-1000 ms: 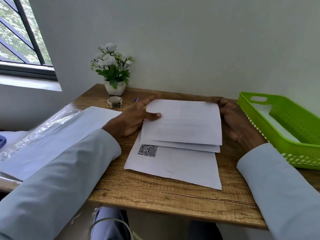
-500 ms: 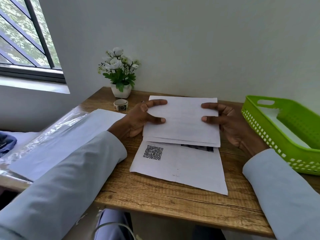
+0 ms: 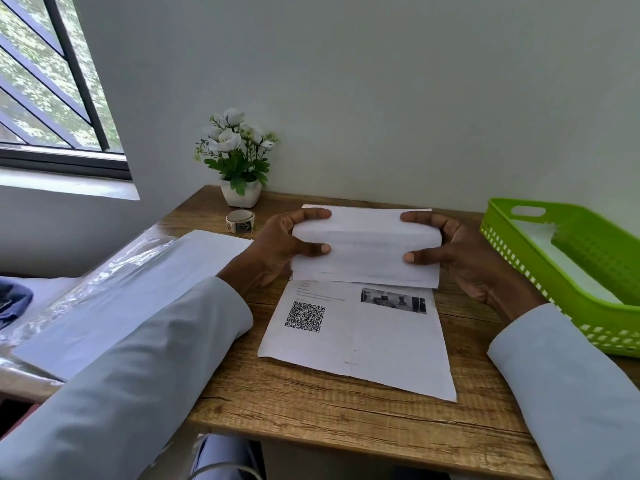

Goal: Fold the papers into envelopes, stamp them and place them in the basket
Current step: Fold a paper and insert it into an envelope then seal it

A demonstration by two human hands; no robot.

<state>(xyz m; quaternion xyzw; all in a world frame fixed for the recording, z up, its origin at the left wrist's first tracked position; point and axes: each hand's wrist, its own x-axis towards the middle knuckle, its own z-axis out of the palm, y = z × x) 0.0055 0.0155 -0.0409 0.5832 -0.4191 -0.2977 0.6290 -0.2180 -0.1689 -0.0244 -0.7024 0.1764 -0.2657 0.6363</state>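
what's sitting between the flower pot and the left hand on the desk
A small roll of stickers stands on the wooden desk between the flower pot and the left hand, as the head view shows.

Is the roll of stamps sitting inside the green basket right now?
No, the roll of stamps stands on the wooden table beside the flower pot, far from the green basket.

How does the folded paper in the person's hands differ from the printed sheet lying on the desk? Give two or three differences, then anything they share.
The folded paper is gripped at its ends by the left hand and right hand; the printed sheet lies flat on the desk, untouched. The folded paper shows a blank side; the printed sheet shows a QR code and a photo. The folded paper is doubled over; the printed sheet is open. Both are white.
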